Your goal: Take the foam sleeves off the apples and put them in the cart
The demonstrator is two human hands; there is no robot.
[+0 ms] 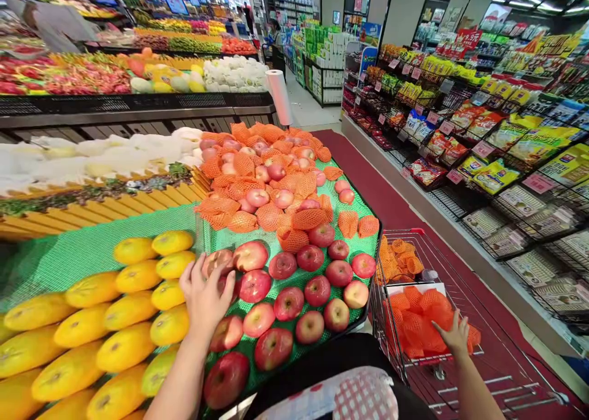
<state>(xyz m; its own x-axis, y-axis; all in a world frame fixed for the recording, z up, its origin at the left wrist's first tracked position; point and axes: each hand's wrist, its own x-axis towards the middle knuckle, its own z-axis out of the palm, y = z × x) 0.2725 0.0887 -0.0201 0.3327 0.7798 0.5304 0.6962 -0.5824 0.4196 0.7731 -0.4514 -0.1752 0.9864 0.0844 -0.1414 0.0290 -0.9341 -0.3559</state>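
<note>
Your left grip (pixel 205 294) cups a round red apple (pixel 219 260); right grip (pixel 453 334), three o'clock, spreads wide on orange foam nets (pixel 414 322).

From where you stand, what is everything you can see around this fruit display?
Apples: roughly twenty bare, red, on the green mat.
Mangoes: over a dozen, yellow, left of the apples.
Foam nets: many, orange, around the rear apples and piled in the cart.
Cart: one, wire with red trim, right of the apples.
Bag roll: one, white, behind the apples.
Snack packets: many, mixed colours, far right.
Left hand: one, resting on the leftmost apples.
Right hand: one, on the nets in the cart.
</note>
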